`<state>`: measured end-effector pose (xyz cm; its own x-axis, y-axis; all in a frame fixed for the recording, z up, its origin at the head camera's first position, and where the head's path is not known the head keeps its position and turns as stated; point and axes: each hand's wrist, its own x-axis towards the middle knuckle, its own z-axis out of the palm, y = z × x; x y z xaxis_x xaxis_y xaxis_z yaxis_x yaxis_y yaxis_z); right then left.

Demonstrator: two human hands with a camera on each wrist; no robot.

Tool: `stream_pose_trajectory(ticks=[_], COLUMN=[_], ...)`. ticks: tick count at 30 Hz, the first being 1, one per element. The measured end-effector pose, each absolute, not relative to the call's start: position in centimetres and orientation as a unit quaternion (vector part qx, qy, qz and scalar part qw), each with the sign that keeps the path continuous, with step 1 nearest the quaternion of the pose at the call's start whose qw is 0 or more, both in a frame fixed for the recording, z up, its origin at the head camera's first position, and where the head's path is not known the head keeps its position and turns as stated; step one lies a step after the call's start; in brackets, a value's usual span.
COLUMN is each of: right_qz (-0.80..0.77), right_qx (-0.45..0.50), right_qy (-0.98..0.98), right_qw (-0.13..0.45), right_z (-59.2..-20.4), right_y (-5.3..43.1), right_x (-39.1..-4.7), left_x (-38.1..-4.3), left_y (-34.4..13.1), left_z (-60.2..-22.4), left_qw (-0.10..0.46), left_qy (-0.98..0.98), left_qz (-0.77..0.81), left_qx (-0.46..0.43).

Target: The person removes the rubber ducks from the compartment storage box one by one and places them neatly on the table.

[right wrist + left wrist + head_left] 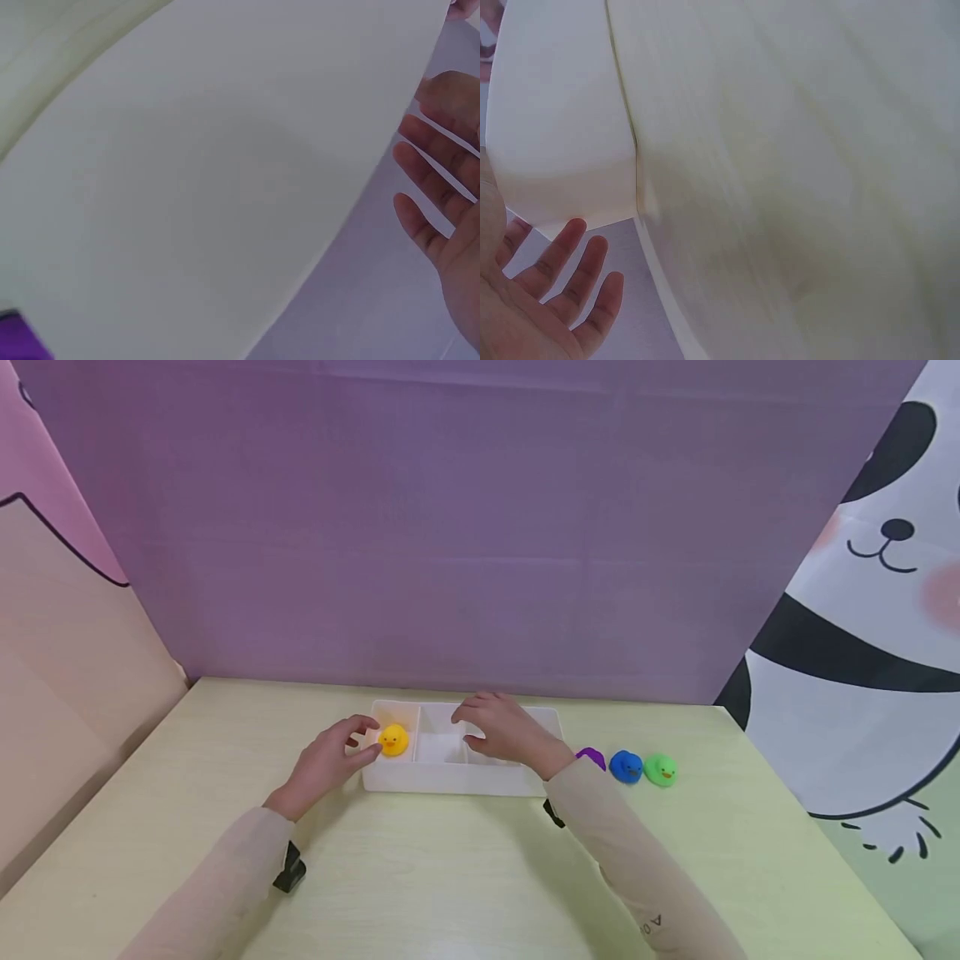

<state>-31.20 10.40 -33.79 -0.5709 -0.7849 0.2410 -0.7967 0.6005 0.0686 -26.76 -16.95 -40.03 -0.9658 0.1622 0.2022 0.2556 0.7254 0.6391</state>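
Since the hands hide bits of the tray (453,779), I'll go with what shows. It's a white divided tray lying lengthwise on the pale table (420,877), and the yellow duck (393,740) is in its leftmost compartment, bill toward the camera. The left hand (324,764) is at that end, fingers above and thumb below, both right next to the duck. Its grip is apart, and the left wrist view shows those fingers nicely spread by the tray's end. Can't tell whether the thumb is actually touching the duck or just the wall.

The right hand (510,727) is over the other part of the tray, fingers gently bent, thumb and fingers apart, so that grip has nothing in it. It blocks enough that I can't count the compartments for sure.

Off to the right of the tray there's a little row on the table: purple duck (592,757), partly behind the right sleeve (615,843), then blue duck (626,767), then green duck (661,770) just beside it. Each wrist has some black gadget (290,868) on it. Backdrop is a purple cloth (450,543), plus a big cartoon panda (847,727) on the right.
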Motion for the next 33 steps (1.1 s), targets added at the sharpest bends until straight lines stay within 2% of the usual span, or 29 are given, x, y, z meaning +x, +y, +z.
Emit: stream_pose_trajectory(ticks=[16, 33], right_qz=[-0.003, 0.006], right_qx=[0.451, 0.419], right_qy=[-0.888, -0.907], right_qw=[0.09, 0.035], right_z=[-33.6, -34.3], right_y=[5.0, 1.4], right_x=[-32.3, -32.7], left_x=[-26.9, -27.0], left_y=[-16.9, -17.0], left_z=[-40.0, -40.1], left_qw=[0.06, 0.055], left_qy=[-0.931, -0.93], left_qz=[-0.346, -0.348], left_qx=[-0.102, -0.102])
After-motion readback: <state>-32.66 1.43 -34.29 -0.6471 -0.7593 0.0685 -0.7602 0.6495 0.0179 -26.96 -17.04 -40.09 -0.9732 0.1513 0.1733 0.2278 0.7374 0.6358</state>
